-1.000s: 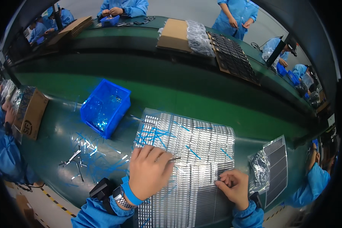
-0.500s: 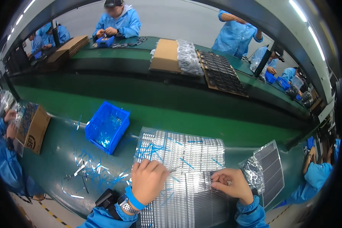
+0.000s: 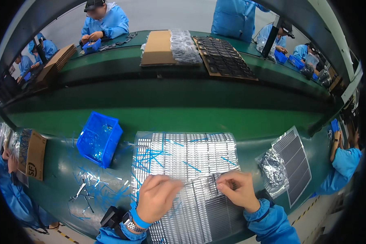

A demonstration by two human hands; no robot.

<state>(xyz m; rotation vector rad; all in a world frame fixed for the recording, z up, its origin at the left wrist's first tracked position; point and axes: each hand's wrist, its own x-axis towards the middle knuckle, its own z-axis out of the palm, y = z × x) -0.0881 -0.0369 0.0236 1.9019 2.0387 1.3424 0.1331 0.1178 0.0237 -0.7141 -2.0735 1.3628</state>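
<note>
Silvery sheets (image 3: pixel 183 154) printed with rows of narrow strips lie on the green table in front of me. My left hand (image 3: pixel 156 197) is held over their left part, its fingers curled toward the thumb. Its fingertips are smeared by motion, and what they pinch cannot be made out. To the right, my right hand (image 3: pixel 239 190) is closed, with thumb and forefinger on a small dark part (image 3: pixel 212 184) above the sheets. Thin blue strips (image 3: pixel 150 158) lie scattered across the sheets' upper left.
A blue bin (image 3: pixel 99 140) with shiny scraps stands at the left, near loose blue and silver strips (image 3: pixel 93 189). On the right, a clear bag (image 3: pixel 273 173) rests by another sheet (image 3: pixel 295 162). A cardboard box (image 3: pixel 35 156) is far left; co-workers sit across a raised shelf.
The view has shifted, so the far bench sits higher in the picture. My right hand has moved slightly left, nearer my left hand, with the small dark part.
</note>
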